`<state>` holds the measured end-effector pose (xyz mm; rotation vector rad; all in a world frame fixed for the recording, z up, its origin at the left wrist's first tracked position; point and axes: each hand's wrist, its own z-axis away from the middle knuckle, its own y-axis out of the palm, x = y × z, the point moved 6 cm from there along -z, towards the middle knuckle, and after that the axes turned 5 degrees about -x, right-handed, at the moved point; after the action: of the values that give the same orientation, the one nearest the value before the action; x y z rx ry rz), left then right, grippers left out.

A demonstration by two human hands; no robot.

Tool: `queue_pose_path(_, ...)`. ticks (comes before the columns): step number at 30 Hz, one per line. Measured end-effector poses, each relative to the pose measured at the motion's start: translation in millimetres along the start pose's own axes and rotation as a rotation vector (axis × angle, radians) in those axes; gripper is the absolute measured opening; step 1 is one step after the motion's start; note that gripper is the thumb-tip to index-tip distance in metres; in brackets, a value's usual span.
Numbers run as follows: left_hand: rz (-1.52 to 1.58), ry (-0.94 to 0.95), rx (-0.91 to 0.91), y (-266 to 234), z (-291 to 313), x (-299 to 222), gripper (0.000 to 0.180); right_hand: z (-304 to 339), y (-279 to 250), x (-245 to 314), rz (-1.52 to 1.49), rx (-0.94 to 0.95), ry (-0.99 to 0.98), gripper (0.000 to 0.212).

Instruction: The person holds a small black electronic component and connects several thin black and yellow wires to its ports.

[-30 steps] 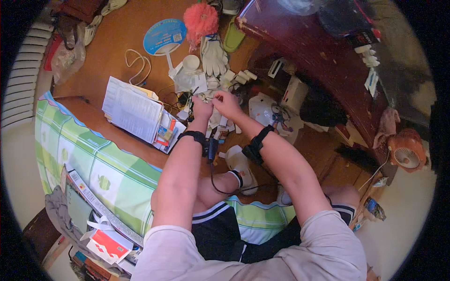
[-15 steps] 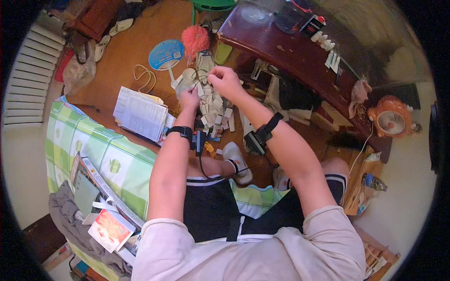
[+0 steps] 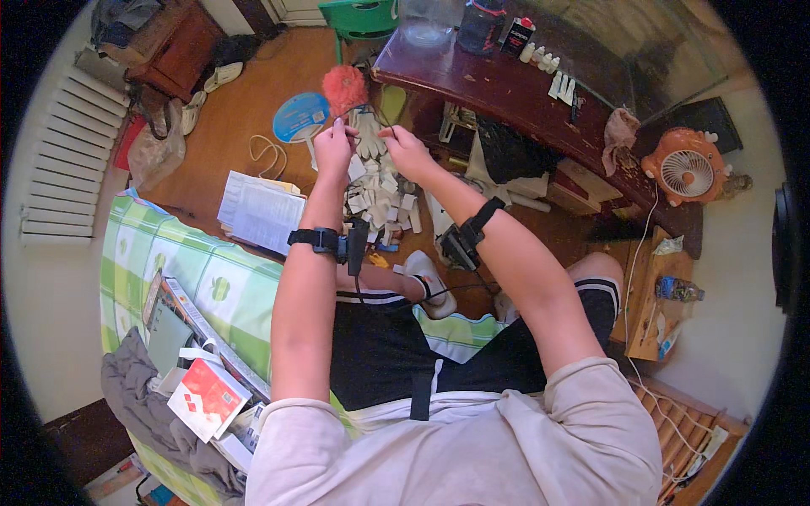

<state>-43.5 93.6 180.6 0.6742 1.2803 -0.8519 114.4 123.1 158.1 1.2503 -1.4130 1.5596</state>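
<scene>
My left hand (image 3: 335, 150) and my right hand (image 3: 408, 152) are raised apart over a heap of small white pieces (image 3: 371, 192) on the floor. Both have their fingers closed in a pinch. From my right fingertips a thin dark cord (image 3: 386, 121) curves upward. Its other end seems to run to my left fingers, but the stretch between is too fine to follow. White gloves (image 3: 368, 135) lie on the floor beneath and between the hands. Just beyond them sit a fluffy coral-pink ball (image 3: 344, 91) and a blue hand fan (image 3: 300, 116).
A stack of papers (image 3: 261, 211) lies left of the heap. The dark red desk (image 3: 472, 84) bounds the right side, with an orange fan (image 3: 688, 164) past its near end. Beside my left arm is a bed with a green checked cover (image 3: 190, 244). A green chair (image 3: 359, 18) stands far off.
My hands have drawn apart, the left one moving up and left. The dark cord, looped between them before, now stretches up from the right fingers. The whole view has shifted slightly.
</scene>
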Motion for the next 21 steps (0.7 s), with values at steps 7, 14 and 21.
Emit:
queue_pose_path(7, 0.489, -0.215, 0.127, 23, 18, -41, 0.030, 12, 36, -12, -0.106, 0.269, 0.042, 0.058)
queue_pose_path(14, 0.630, -0.297, 0.296, 20, 13, -45, 0.037, 6, 37, -35, 0.015, 0.023, 0.177, 0.063)
queue_pose_path(21, 0.717, -0.352, 0.320, 20, 11, -47, 0.037, -2, 52, -38, -0.171, 0.385, 0.093, 0.031)
